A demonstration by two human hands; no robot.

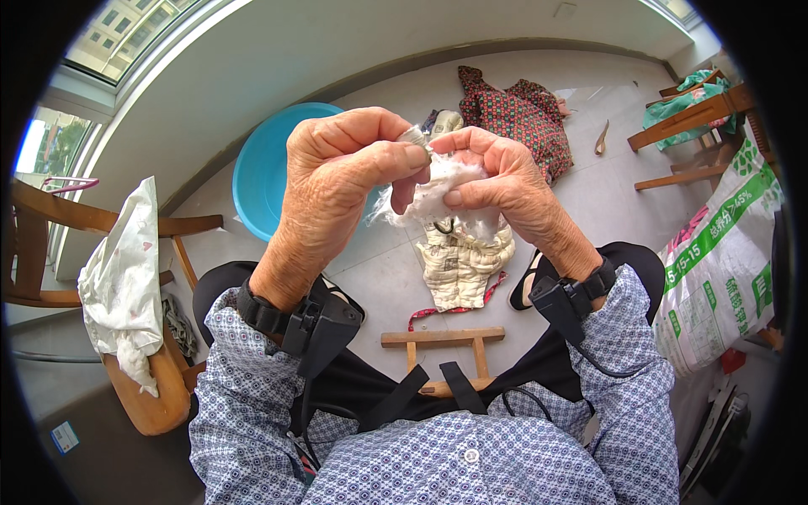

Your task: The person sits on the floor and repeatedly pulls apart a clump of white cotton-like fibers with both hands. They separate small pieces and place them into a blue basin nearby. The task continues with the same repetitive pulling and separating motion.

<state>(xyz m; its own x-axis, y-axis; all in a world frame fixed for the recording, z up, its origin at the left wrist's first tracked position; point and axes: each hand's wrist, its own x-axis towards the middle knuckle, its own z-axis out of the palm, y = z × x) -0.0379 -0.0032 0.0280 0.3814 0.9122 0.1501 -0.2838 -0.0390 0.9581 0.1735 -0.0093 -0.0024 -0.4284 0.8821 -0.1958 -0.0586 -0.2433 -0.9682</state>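
Observation:
My left hand pinches a small scrap of whitish fabric between thumb and forefinger. Close beside it, my right hand holds a tuft of loose white fibre wadding, which hangs between and below the two hands. Under the wadding, a cream quilted garment piece with a red patterned strip along its lower edge lies on the tiled floor. A thin dark loop shows at its upper part. Behind my hands, a rolled light cloth is partly hidden.
A blue plastic basin stands beyond my left hand. A red patterned garment lies further off. At the left, a white cloth drapes over a wooden chair. On the right are wooden chairs and a printed woven sack. A wooden stool frame sits between my legs.

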